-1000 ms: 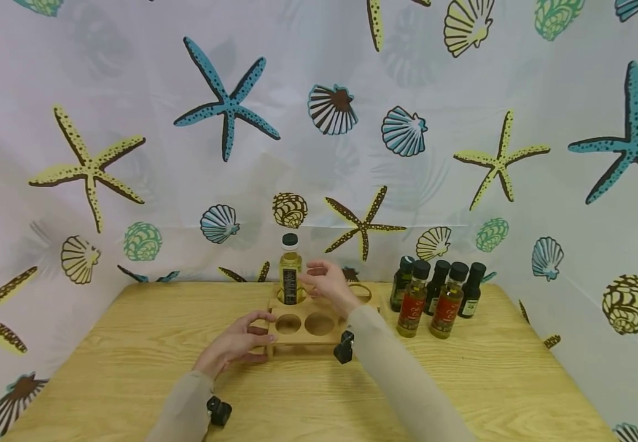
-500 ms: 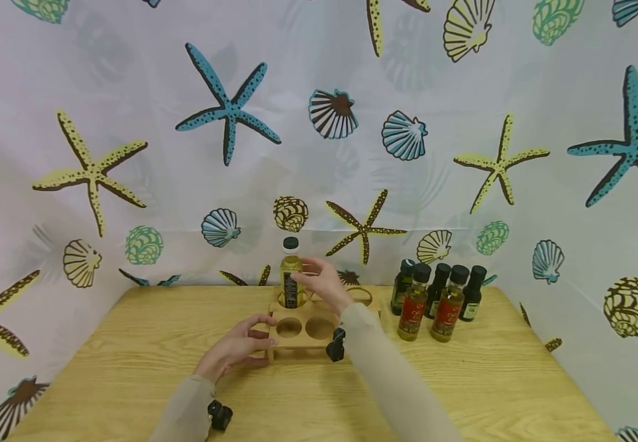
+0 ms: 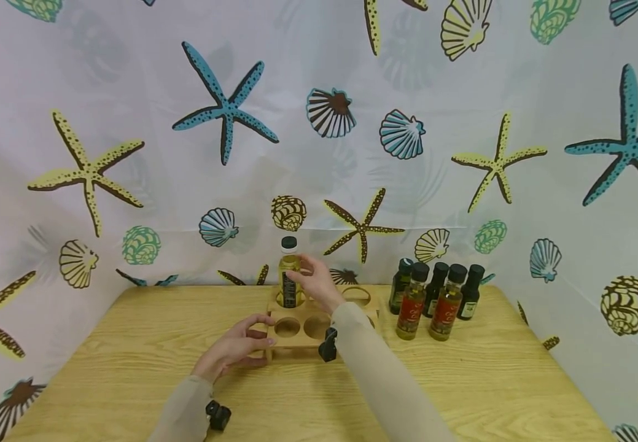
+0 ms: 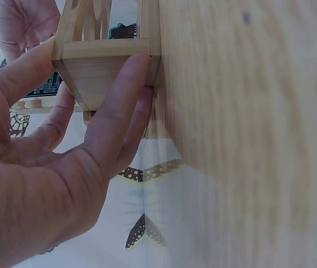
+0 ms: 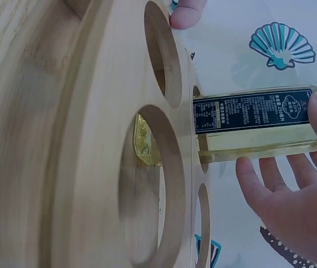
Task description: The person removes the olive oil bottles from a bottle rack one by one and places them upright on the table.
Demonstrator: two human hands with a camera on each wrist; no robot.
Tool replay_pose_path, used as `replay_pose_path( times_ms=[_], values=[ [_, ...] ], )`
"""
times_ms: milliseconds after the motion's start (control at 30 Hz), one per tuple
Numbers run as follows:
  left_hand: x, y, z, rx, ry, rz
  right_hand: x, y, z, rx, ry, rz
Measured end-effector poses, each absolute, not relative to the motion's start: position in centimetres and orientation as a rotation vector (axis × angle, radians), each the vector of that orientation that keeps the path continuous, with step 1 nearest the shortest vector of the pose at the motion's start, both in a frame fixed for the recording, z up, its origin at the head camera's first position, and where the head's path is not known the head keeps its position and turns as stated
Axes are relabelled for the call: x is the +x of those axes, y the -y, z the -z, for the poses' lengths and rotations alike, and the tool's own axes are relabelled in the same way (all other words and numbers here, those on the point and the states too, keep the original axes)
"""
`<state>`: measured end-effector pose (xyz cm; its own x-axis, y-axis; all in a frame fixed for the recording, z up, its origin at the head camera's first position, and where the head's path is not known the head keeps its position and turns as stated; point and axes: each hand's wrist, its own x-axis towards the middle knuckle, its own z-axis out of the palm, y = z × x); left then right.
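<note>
A wooden rack with round holes in two tiers stands on the table. An oil bottle with a dark cap, yellow contents and a black label is upright in the back left hole. My right hand holds this bottle from the right; in the right wrist view the thumb lies across the label and the fingers curve along the other side. The bottle's base shows through a rack opening there. My left hand grips the rack's left end, its fingers spread against the end panel.
To the right of the rack, two oil bottles with red labels stand in front of several dark bottles. A white curtain printed with shells and starfish encloses the wooden table.
My right hand has moved left onto the oil bottle, closing the gap between fingers and glass. My left hand keeps its place on the rack.
</note>
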<state>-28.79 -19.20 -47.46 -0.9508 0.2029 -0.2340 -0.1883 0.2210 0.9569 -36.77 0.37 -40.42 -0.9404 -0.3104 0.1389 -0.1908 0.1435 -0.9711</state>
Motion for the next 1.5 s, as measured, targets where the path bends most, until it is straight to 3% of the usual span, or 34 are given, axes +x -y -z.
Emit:
replay_pose_path(
  times_ms=[367,1500],
  values=[
    [-28.7,19.3,47.6,0.033,-2.201,-1.786,-38.1,-0.3,42.4,-0.570,-2.337,1.946],
    [-28.9,19.5,47.2,0.035,-2.146,-1.776,-37.8,-1.5,40.3,-0.570,-2.369,2.009]
  ],
)
